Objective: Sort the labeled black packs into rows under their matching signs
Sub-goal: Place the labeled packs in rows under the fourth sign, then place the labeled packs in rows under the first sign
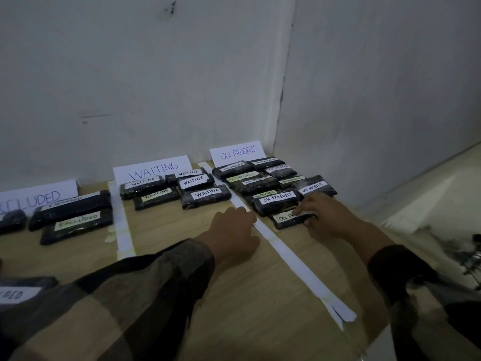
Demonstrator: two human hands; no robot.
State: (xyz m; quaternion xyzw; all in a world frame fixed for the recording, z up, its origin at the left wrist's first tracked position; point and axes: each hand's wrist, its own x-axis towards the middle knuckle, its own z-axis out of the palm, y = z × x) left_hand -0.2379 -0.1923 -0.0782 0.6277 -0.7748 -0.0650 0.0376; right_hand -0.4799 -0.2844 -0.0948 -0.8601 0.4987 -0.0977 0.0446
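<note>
At the near left edge one black pack (23,290) lies apart from the rows, its label only partly in view, so it probably still needs sorting. Behind it the EXCLUDED sign (36,196) leans on the wall with the EXCLUDED packs (75,207) below it. A left paper strip (122,225) divides that lane from the next, where the WAITING sign (153,169) stands over the WAITING packs (205,195), set in two rough rows.

The left hand (231,235) rests knuckles-up on the wooden table (182,230). Its fingers are loosely bent with the tips at the edge of the right paper strip (286,254), and it holds nothing I can see. Past that strip, under the ON PROGRESS sign (238,152), the ON PROGRESS packs (276,199) crowd together, some overlapping.

The right hand (325,217) grips the front ON PROGRESS pack (289,218) at the near end of its lane, with a finger on the label and the thumb at the near edge.

The lane is tight. A push forward could ride this pack onto the one touching it behind, and a slide leftward could catch the strip and shift the divider. The left sleeve also hangs close to the stray pack and could drag it.
</note>
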